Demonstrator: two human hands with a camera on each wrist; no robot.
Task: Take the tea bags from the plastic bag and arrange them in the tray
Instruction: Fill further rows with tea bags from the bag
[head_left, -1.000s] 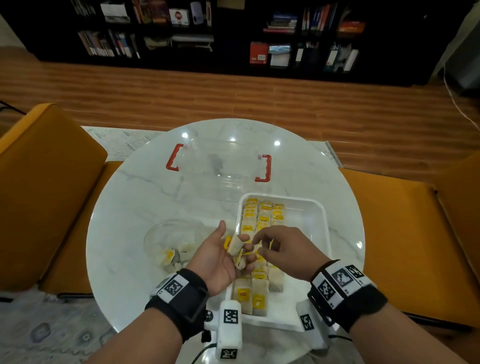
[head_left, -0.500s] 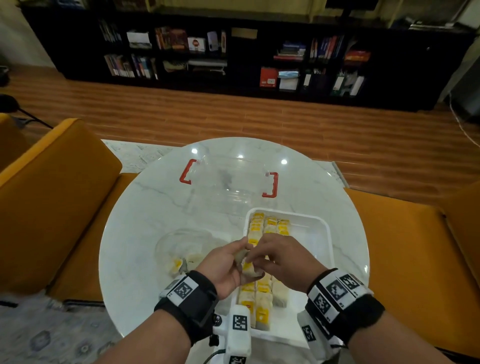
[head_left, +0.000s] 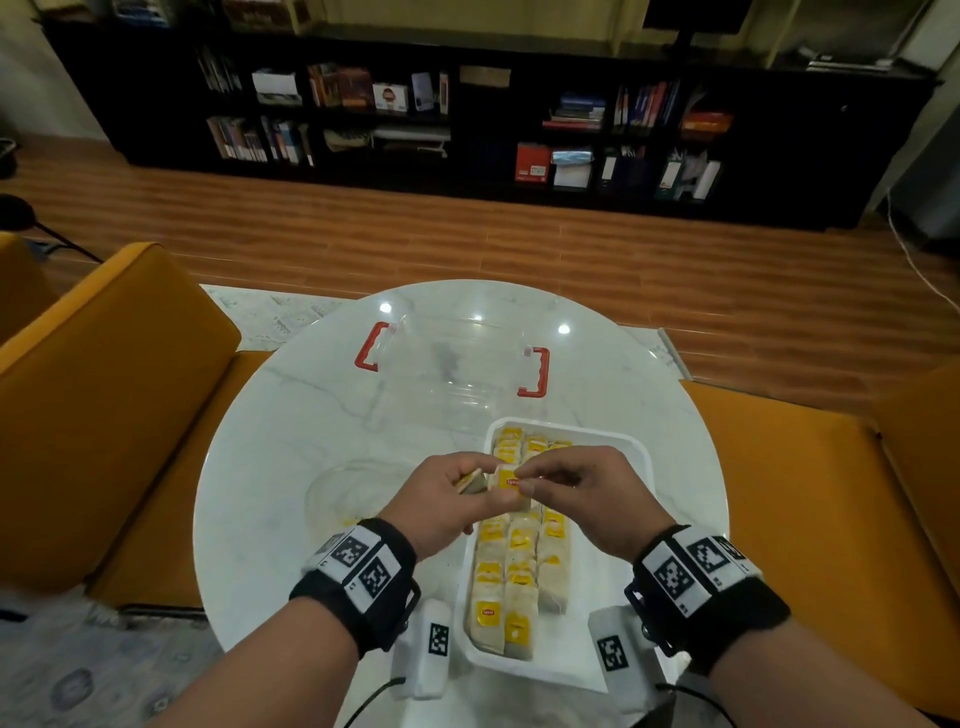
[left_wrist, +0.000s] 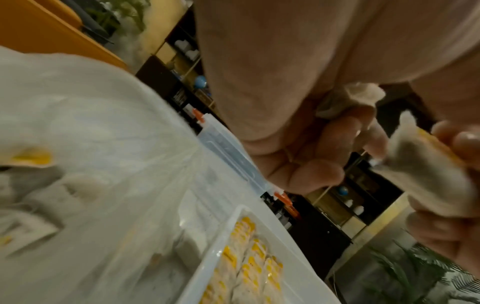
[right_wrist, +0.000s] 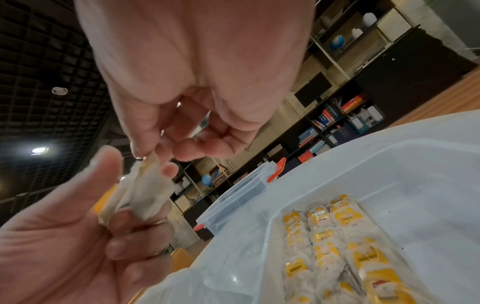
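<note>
**Now one bag comes free of the bunch**

Now my hands sit higher over the tray (head_left: 641, 457) than a second ago, and the job between them has changed. Back then my left hand (head_left: 441, 506) lay palm-up with a small clump of tea bags in it while my right hand (head_left: 587, 496) picked at them. At this moment the right thumb and forefinger are pinching a single tea bag (head_left: 508, 482) by its yellow tag, and it sits a little apart from the clump (head_left: 470, 482) that my left fingers curl around. The right wrist view shows the two hands close together, the bag's paper stretched between them (I think a string may be tangled there, though the blur makes that hard to judge).

So the separating looks nearly done, and the next move I expect is laying this bag into the rows (head_left: 511, 577) lined up along the tray's left side, where open floor remains on the right. The plastic bag (head_left: 353, 493) lies on the table (head_left: 291, 457) just left of the tray, with a few bags seemingly left inside, so more trips remain.
</note>
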